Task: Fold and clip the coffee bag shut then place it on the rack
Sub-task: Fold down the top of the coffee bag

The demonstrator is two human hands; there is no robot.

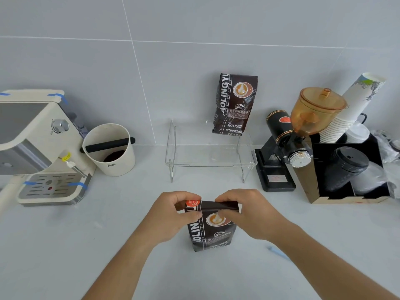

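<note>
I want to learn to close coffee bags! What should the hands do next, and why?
Probably press the fold flat and hold it. Both the left hand and right hand pinch the rolled-down top of the coffee bag, standing on the counter, and no clip shows on it yet.

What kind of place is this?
Probably a coffee-making corner: an espresso machine, a coffee grinder and stacked paper cups sit on a counter.
</note>
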